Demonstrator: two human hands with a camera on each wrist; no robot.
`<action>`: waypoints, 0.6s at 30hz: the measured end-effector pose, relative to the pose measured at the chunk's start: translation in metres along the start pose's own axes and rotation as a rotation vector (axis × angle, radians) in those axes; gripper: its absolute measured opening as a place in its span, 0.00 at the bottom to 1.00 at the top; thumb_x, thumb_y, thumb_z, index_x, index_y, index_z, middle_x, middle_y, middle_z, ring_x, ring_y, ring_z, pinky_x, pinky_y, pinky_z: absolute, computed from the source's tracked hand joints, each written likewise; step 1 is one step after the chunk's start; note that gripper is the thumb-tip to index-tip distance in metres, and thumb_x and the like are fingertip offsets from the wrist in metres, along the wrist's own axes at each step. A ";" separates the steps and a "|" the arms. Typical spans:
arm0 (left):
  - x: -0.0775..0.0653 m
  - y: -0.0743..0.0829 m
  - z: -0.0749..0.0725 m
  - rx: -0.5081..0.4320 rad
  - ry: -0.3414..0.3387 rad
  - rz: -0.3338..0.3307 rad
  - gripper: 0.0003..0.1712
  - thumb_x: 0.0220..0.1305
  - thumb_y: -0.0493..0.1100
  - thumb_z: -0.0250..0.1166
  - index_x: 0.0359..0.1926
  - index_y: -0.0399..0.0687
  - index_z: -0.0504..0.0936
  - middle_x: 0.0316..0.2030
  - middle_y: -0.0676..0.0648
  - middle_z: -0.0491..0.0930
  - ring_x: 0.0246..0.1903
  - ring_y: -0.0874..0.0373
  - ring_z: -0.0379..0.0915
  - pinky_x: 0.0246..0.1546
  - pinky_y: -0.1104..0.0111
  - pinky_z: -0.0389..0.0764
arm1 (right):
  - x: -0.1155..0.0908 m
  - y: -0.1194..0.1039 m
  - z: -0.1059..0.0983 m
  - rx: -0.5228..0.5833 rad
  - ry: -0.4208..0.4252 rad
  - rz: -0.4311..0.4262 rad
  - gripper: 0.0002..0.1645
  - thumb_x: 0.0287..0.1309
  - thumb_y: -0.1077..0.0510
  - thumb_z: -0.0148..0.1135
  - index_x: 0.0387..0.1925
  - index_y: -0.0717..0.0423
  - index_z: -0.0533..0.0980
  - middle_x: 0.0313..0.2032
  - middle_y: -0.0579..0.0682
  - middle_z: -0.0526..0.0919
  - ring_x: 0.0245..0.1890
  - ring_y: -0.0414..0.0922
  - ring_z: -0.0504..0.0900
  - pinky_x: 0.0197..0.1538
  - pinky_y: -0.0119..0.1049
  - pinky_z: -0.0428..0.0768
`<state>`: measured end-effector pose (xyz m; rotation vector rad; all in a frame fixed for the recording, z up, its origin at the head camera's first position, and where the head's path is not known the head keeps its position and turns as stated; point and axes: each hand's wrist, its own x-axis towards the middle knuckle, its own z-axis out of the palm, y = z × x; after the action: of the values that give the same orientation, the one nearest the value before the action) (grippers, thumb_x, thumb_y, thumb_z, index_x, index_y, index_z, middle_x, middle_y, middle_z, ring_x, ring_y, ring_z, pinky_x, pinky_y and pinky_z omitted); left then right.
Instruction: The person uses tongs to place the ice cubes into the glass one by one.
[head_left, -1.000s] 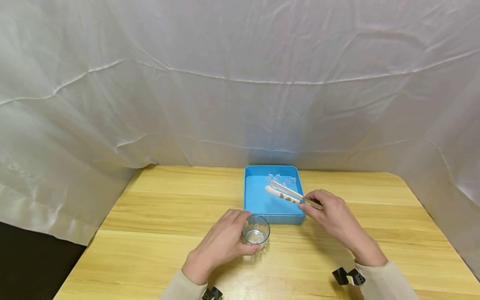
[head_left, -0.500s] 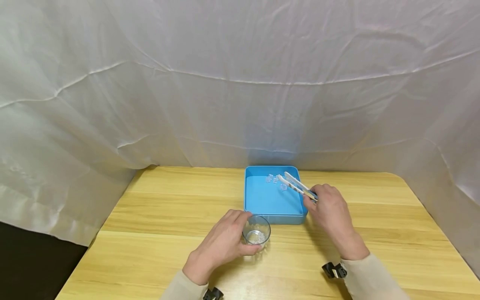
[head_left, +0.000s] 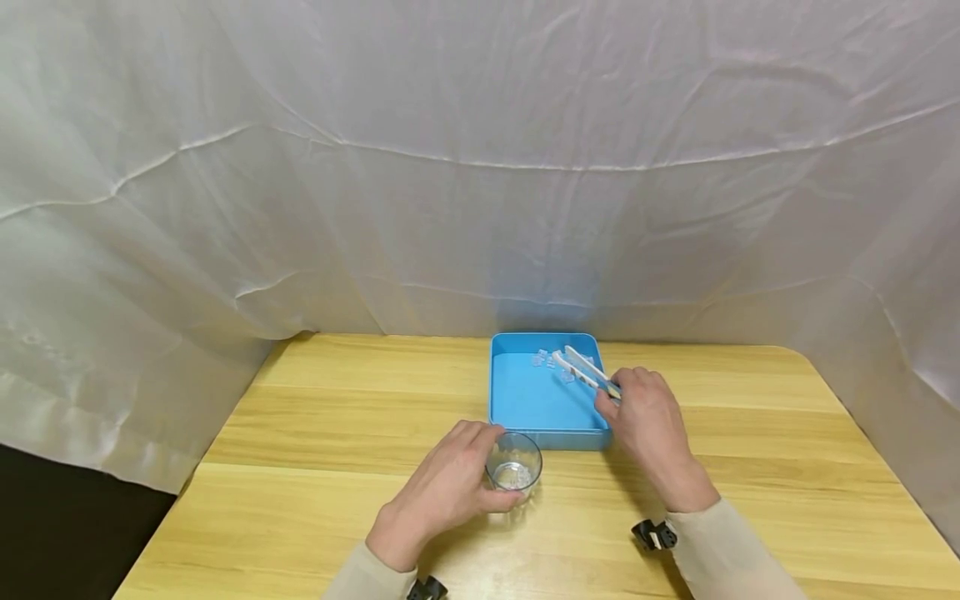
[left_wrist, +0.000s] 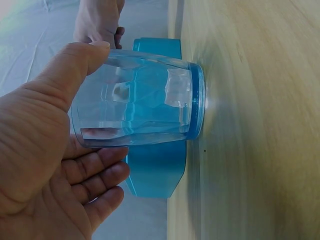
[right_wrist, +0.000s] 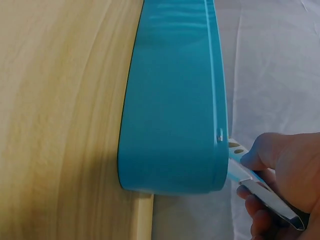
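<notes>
On a wood-grain table [head_left: 300, 475], a person in beige sleeves [head_left: 738, 554] has both hands busy, set apart from each other. L hand [head_left: 444, 483] reaches fwd from lower L, back up, & grips a see-thru glass tumbler [head_left: 525, 452] that stands upright; thumb on near side of rim, index finger on far side. L wrist view shows the other fingers loosely bent beside the glass, palm partly visible. At least 1 transparent cube [left_wrist: 178, 87] lies nr the tumbler's bottom. R hand [head_left: 648, 425], coming fwd from lower R, pinches white tongs [head_left: 588, 367] w/ brown spots btwn thumb & curled fingers, at the R side of a square blue tray [head_left: 517, 400]. Tongs point away & to the L over the tray, ends spread, nr several loose cubes [head_left: 539, 358] in its far part; can't tell if tips touch any. Tray sits just beyond tumbler, nr table's back edge. Small black device [head_left: 654, 536] at R wrist has a pale mark, too small to read. Behind: creased pale grey cloth [head_left: 450, 225].
</notes>
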<state>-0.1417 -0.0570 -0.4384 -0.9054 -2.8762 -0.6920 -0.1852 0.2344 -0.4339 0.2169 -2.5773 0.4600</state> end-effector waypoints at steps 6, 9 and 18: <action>0.001 0.000 0.000 0.002 0.000 0.004 0.47 0.57 0.67 0.77 0.68 0.46 0.76 0.62 0.48 0.81 0.63 0.54 0.74 0.67 0.58 0.79 | -0.001 0.000 0.002 -0.019 -0.009 0.002 0.14 0.61 0.60 0.70 0.36 0.71 0.81 0.26 0.58 0.79 0.27 0.55 0.73 0.31 0.45 0.75; 0.001 0.000 0.000 0.005 0.000 0.004 0.47 0.57 0.68 0.77 0.68 0.46 0.76 0.62 0.48 0.81 0.63 0.54 0.74 0.67 0.58 0.79 | -0.002 0.000 0.002 -0.027 -0.025 0.002 0.13 0.60 0.61 0.70 0.33 0.70 0.80 0.25 0.57 0.78 0.26 0.54 0.73 0.30 0.44 0.75; 0.001 0.000 0.002 0.016 -0.006 0.008 0.47 0.57 0.67 0.77 0.69 0.46 0.76 0.63 0.48 0.80 0.64 0.53 0.74 0.67 0.58 0.79 | -0.005 -0.001 0.005 -0.052 -0.028 -0.016 0.12 0.58 0.62 0.72 0.29 0.68 0.79 0.22 0.54 0.75 0.24 0.51 0.70 0.28 0.42 0.72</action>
<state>-0.1426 -0.0553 -0.4400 -0.9180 -2.8779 -0.6653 -0.1827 0.2325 -0.4401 0.2273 -2.6089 0.3861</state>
